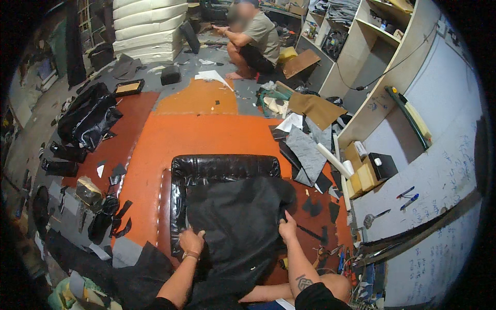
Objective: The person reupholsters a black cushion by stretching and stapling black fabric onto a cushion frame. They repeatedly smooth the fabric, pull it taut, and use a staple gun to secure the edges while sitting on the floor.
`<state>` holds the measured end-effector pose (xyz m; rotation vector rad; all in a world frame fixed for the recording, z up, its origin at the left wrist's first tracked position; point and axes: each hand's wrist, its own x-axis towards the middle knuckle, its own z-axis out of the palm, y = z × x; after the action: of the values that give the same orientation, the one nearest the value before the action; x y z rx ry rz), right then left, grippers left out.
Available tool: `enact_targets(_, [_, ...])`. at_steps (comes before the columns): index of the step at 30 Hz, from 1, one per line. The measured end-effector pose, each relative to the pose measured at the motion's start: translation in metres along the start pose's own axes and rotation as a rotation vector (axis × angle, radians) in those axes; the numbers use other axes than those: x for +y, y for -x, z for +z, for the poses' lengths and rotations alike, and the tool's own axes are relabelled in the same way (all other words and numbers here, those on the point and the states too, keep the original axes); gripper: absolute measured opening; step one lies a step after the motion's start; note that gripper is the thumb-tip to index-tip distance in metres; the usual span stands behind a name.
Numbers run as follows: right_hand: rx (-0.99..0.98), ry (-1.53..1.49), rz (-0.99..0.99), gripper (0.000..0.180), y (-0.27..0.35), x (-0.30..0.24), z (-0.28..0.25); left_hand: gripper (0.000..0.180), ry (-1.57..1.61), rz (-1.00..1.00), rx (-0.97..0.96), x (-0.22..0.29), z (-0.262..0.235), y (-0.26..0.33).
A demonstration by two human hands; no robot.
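The left hand [191,242] is at the left edge of a black cloth [240,212], fingers bent; I cannot tell whether they pinch the fabric or only press on it. The right hand [288,227] pinches the cloth's right edge between thumb and fingers. The cloth lies over a glossy black padded piece [225,166], whose far and left sides show around it, and drapes toward the person's lap. Beneath is an orange sheet [206,135] on the floor. Off to the left sits a shiny black bundle [88,116]; to the right, grey fabric scraps [305,155] lie near a pale shelf unit [395,80]. Farther away, a co-worker [262,36] squats to the right of stacked white cushions [150,31].
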<state>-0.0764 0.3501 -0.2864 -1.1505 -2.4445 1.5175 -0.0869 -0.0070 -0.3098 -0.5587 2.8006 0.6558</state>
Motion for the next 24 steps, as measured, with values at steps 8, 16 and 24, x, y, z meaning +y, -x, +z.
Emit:
enact_targets(8, [0.125,0.072,-0.243,0.054,-0.030,0.035,-0.006,0.056,0.594,0.186,0.379,-0.038,-0.056,-0.077])
enact_targets(16, [-0.528,0.232,0.258,0.076,-0.060,0.070,-0.112,0.060,0.465,0.119,0.225,-0.101,-0.018,-0.074])
enact_targets(24, [-0.759,1.122,0.052,0.076,0.008,0.139,-0.280,0.089,-0.137,0.635,0.065,-0.046,-0.062,0.054])
